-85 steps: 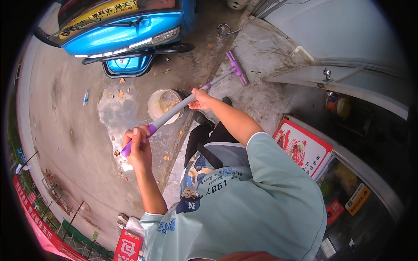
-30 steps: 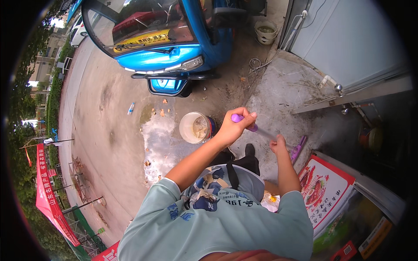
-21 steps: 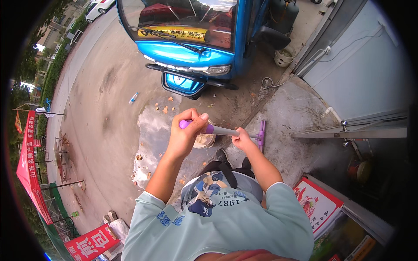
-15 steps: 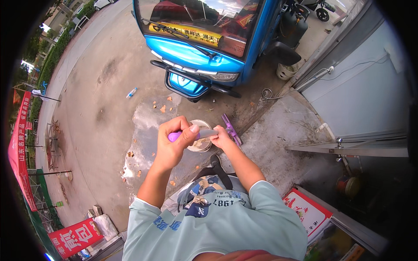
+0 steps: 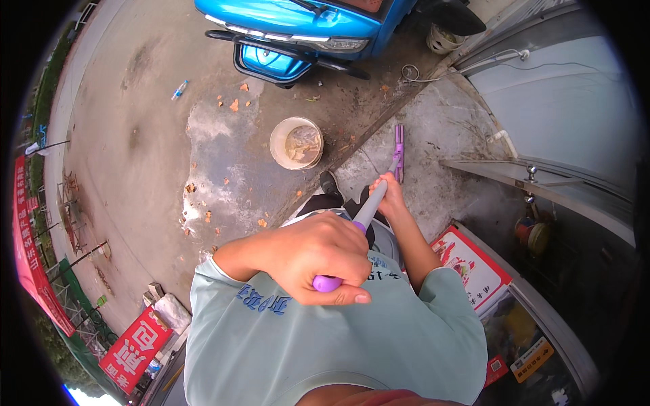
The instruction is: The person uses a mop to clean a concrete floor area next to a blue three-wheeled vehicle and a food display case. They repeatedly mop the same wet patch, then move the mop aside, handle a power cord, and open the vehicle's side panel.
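2 hands (image 5: 318, 250) (image 5: 391, 199) grip 1 grey-shafted mop (image 5: 370, 206)

Left hand (image 5: 321, 252) and right hand (image 5: 391, 196) curled

The mop (image 5: 370, 208) is purple and grey, the bucket (image 5: 279, 143) off-white, the vehicle (image 5: 294, 24) blue.

Worn on my head, the left fisheye camera looks steeply down over my pale green short-sleeved shirt (image 5: 338, 345) onto the grey concrete ground (image 5: 122, 176). My bare left hand (image 5: 325, 254) is close below it, while the glossy blue vehicle (image 5: 305, 24) stands farther off, cut by the top edge.
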